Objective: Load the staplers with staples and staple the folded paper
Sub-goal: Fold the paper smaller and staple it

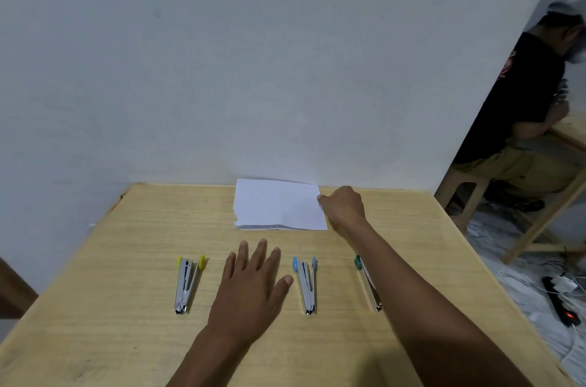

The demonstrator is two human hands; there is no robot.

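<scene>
Your left hand (253, 285) rests open between the yellow stapler (187, 285) and blue stapler (307, 286); your right hand (344, 207) pinches the folded paper (279, 206) by its right edge, probably to pull it nearer.

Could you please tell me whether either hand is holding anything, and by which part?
The right hand appears to pinch the folded paper at its right edge; the left hand holds nothing.
</scene>
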